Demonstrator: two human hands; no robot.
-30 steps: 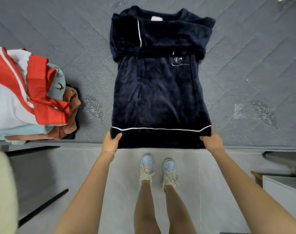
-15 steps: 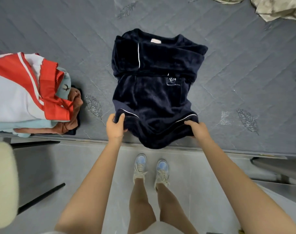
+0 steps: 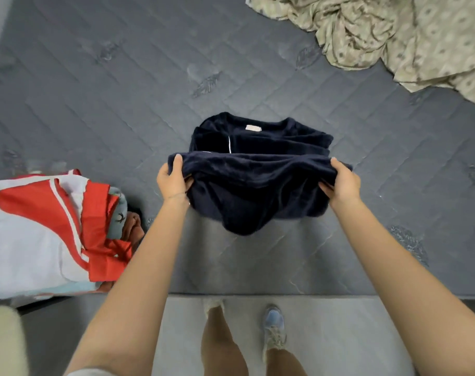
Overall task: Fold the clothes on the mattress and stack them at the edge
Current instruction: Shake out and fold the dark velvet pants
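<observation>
Left hand [image 3: 174,180] and right hand [image 3: 343,183] each grip a side of the hem of the navy garment [image 3: 258,185], fingers curled into the fabric, the hem lifted above the mattress [image 3: 122,104] with the middle sagging between them. Collar end lies flat toward mattress centre. Folded stack of clothes [image 3: 54,234], red and white on top, at the near edge, left. Crumpled patterned sheet [image 3: 407,36] at the far right corner.

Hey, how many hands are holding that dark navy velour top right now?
2. The left hand grips the dark navy velour top at its left edge, the right hand at its right edge.
</observation>
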